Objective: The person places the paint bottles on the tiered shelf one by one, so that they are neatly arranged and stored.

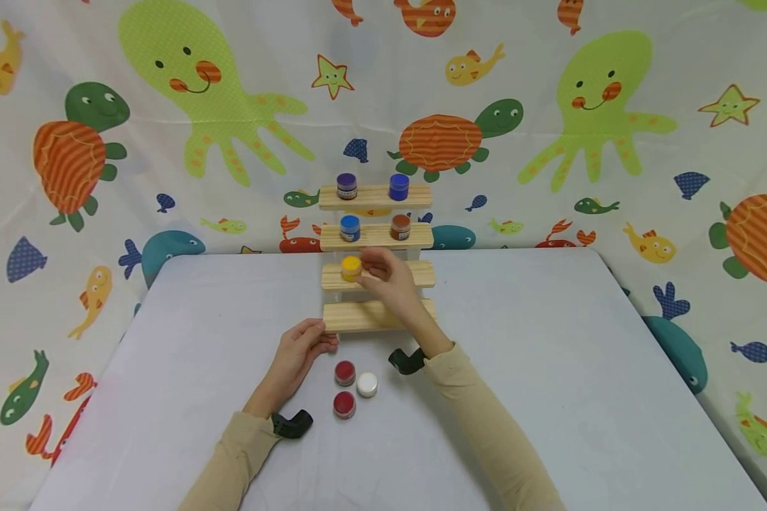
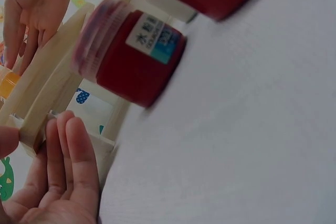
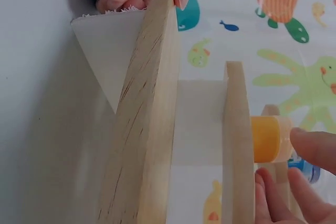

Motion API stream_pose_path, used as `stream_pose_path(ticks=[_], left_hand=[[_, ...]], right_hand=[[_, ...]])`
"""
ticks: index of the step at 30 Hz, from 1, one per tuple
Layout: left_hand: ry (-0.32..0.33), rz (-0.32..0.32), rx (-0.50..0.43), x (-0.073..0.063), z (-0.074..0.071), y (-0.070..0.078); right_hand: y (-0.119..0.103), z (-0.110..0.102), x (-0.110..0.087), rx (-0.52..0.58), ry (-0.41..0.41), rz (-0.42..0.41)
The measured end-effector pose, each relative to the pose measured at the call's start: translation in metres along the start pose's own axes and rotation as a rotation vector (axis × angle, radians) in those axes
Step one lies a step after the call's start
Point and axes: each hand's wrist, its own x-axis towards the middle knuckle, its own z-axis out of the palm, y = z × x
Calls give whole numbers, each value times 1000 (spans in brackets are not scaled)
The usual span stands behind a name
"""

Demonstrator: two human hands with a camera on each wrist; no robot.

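Observation:
A stepped wooden display rack point(image 1: 378, 316) with several plank tiers stands at the table's back. My left hand point(image 1: 299, 358) grips the left end of its lowest plank, thumb on one face and fingers on the other, as the left wrist view shows. On the second tier from the bottom sits a yellow paint jar point(image 1: 351, 268). Right beside it is my right hand point(image 1: 393, 284), loosely bent. In the right wrist view the thumb is close to the lid of the yellow jar point(image 3: 268, 139), the other fingers apart from it; whether the thumb touches is unclear.
On higher tiers stand a purple jar point(image 1: 346, 186), a dark blue jar point(image 1: 399, 187), a lighter blue jar point(image 1: 350, 228) and a brown jar point(image 1: 400, 226). Before the rack are two red jars point(image 1: 344, 372) and a white jar point(image 1: 367, 384). A patterned cloth point(image 1: 486, 206) hangs behind.

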Motion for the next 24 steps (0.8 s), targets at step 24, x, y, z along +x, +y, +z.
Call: stream_pose_path(ticks=[24], left_hand=[[6, -9, 4, -1, -1, 1]], right_hand=[[-4, -7, -60, 45, -152, 27]])
